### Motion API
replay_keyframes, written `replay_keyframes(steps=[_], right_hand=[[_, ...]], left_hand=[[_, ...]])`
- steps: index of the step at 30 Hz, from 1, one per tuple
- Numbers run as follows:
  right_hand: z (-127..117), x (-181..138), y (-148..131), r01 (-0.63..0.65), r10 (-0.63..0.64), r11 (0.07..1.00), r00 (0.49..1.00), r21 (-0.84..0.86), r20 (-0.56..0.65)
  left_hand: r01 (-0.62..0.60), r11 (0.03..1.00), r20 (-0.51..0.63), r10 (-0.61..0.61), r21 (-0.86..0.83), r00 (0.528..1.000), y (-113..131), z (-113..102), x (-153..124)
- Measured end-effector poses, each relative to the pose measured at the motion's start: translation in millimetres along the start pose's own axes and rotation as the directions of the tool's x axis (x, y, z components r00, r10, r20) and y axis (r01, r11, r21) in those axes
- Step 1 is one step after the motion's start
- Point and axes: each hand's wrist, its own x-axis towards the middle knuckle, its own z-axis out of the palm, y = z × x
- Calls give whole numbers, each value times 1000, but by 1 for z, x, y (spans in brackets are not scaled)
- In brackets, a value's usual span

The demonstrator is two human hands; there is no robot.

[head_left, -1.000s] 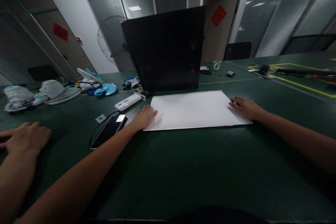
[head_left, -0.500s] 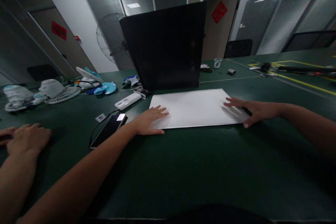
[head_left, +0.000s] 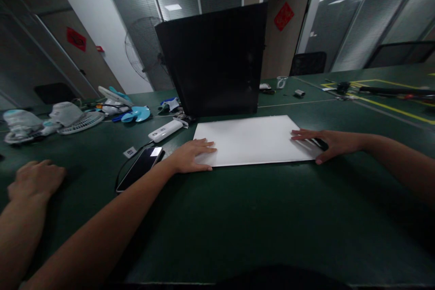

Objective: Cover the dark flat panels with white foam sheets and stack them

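Observation:
A flat white board (head_left: pixel 251 139) lies on the dark green table (head_left: pixel 238 217), in front of an upright black panel (head_left: pixel 217 59). My left hand (head_left: pixel 192 154) is on the board's near left corner, fingers spread on top and thumb along the near edge. My right hand (head_left: pixel 322 142) holds the near right corner the same way, thumb under the front edge. A small dark thing shows beneath its fingers; I cannot make it out.
Left of the board lie a black phone (head_left: pixel 141 167) with a cable, a white power bank (head_left: pixel 166 130) and fan parts (head_left: pixel 81 120). Another person's hand (head_left: pixel 36 181) rests on the table at far left. Small items (head_left: pixel 299 93) and yellow floor-tape lines sit at back right.
Both my hands slid from the board's side edges onto its near corners, fingers on top and thumbs at the front edge. The other person's second hand left the view.

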Motion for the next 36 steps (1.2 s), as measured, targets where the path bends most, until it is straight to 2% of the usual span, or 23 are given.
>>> replay_keyframes(steps=[7,15,18,21,25,29,32,36], right_hand=[[-1,-1,0,6,-6,999,1000,-33,1],[-2,-2,3,-1,1,1000,1000,13,-8],[-1,-1,0,-5,5,1000,1000,10,0],[4,4,-11,-21,20,1000,999,-9,-49],[22,17,-39,116,-132,988,978,-107,-164],[42,27,-69,258,-277,955,951,-145,-136],[49,31,-80,312,-331,941,929,-132,-162],[50,32,-79,314,-331,943,925,-113,-189]], left_hand=[[20,1000,-31,-20,-4,999,5,1,0],[28,999,-67,-31,-38,997,7,3,0],[29,999,-77,-33,-42,996,7,4,0],[7,999,-98,-10,-32,995,4,6,0],[-3,1000,-98,1,-29,995,2,7,1],[8,1000,-100,-11,-26,995,7,5,0],[11,999,-96,-14,-34,995,11,4,1],[14,999,-104,-18,-42,994,14,4,2]])
